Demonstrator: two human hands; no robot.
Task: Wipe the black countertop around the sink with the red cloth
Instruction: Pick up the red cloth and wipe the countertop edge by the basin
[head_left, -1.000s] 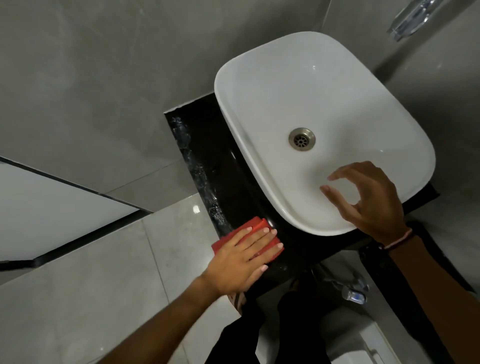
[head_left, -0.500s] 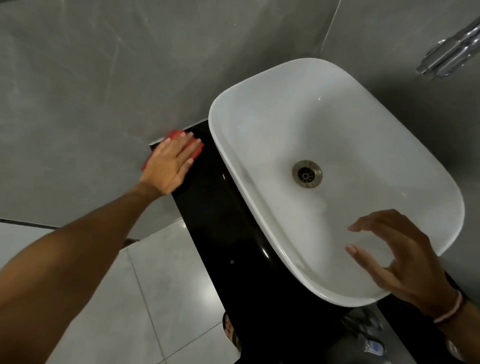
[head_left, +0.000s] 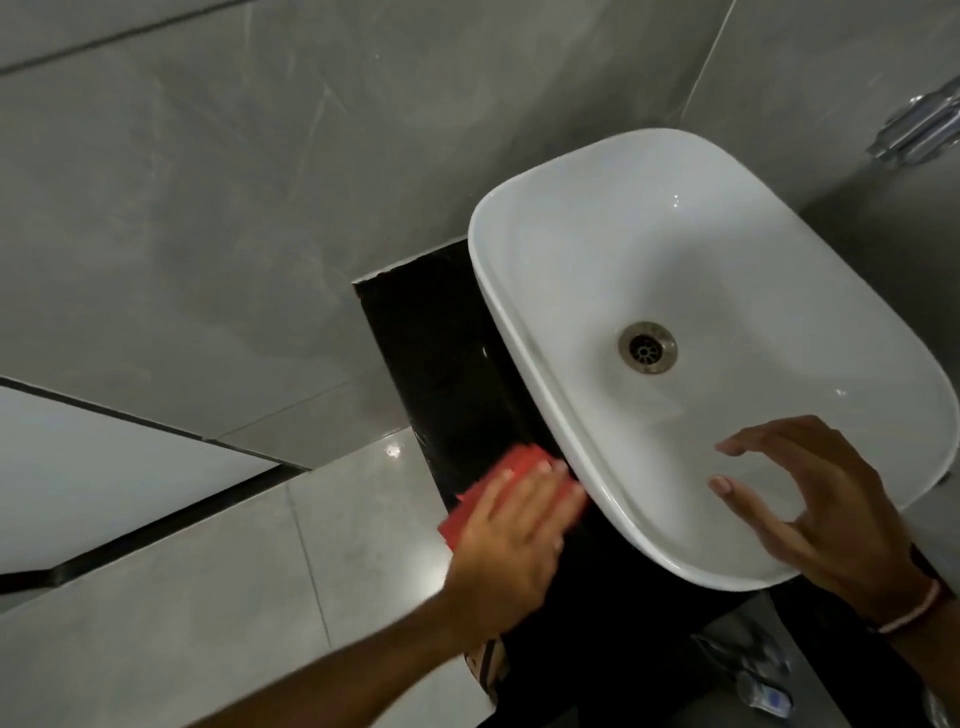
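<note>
The red cloth (head_left: 470, 491) lies on the black countertop (head_left: 431, 338), on the strip left of the white sink (head_left: 571, 291), near its front end. My left hand (head_left: 511, 540) presses flat on the cloth and covers most of it; the fingers reach the sink's outer wall. My right hand (head_left: 826, 512) hovers over the sink's near rim with curled, spread fingers and holds nothing. A pink band sits on that wrist.
Grey tiled walls close in behind and left of the countertop. A chrome tap (head_left: 919, 127) juts from the wall at the upper right. Pale floor tiles (head_left: 218, 571) lie to the left below. A small bottle (head_left: 763, 691) lies on the floor at the lower right.
My left hand has slid the red cloth from the far back corner of the countertop strip toward me, to its front end. The right hand has stayed over the sink's near rim.
</note>
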